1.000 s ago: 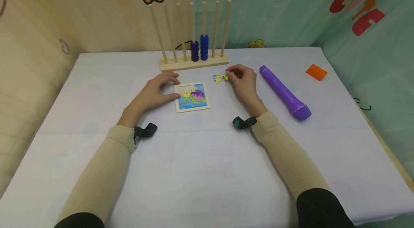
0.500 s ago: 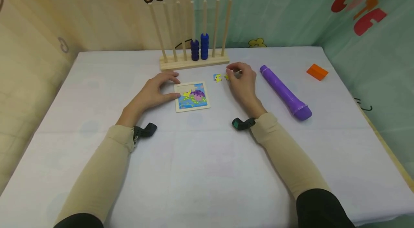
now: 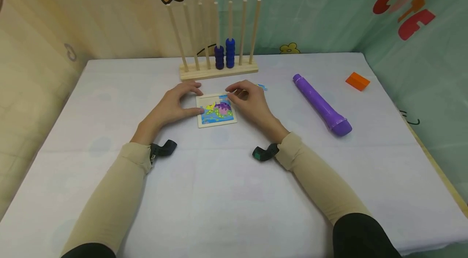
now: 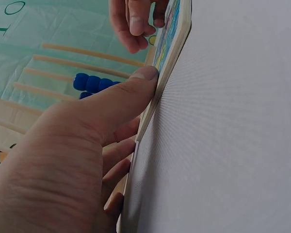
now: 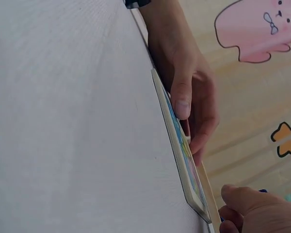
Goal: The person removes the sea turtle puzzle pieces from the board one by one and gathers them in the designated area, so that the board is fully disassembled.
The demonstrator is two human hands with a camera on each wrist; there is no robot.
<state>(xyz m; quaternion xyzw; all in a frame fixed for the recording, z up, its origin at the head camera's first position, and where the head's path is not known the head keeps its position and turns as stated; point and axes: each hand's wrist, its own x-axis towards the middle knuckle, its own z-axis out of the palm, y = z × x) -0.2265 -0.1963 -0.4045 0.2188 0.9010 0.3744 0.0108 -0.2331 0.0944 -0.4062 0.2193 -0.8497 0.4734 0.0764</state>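
A small framed jigsaw puzzle (image 3: 217, 116) with a dinosaur picture lies on the table in the head view. My left hand (image 3: 175, 101) holds its left side: the thumb lies on the frame's edge and the fingers curve toward the upper left corner. The left wrist view has this thumb (image 4: 131, 92) on the board's rim. Over the puzzle's upper right corner, my right hand (image 3: 252, 103) has thumb and index finger together, pinching a puzzle piece that the fingers hide. A blue loose piece (image 3: 262, 87) peeks out behind this hand.
Behind the puzzle stands a wooden peg rack (image 3: 219, 72) with blue beads on two rods. A purple toy microphone (image 3: 321, 105) lies to the right, and an orange block (image 3: 357, 81) farther right. Printed curtains (image 3: 310, 10) rise behind the white table (image 3: 219, 193).
The right hand has moved left from the loose pieces to the puzzle's upper right corner. The yellow pieces seen before are out of sight. The left hand stays put on the frame.
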